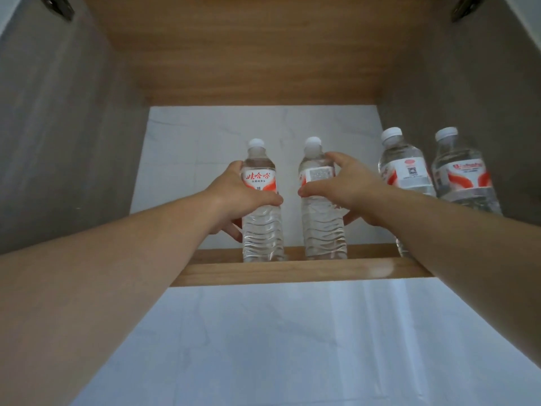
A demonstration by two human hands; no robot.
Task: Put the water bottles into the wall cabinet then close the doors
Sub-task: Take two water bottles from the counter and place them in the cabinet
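Observation:
I look up into the open wall cabinet, whose wooden shelf edge (pixel 292 271) crosses the middle of the view. My left hand (pixel 234 194) grips a clear water bottle (pixel 262 230) with a red and white label, standing upright at the shelf's front. My right hand (pixel 348 189) grips a second bottle (pixel 322 230) beside it, also upright on the shelf. Two more bottles stand at the right: one (pixel 404 168) partly hidden behind my right forearm, the other (pixel 462 177) close to the right side wall.
Both grey cabinet doors stand open, the left door (pixel 58 127) and the right door (pixel 474 92), with dark hinges at the top corners. A wooden top panel (pixel 257 45) closes the cabinet above. White marbled wall (pixel 263 347) lies behind and below the shelf.

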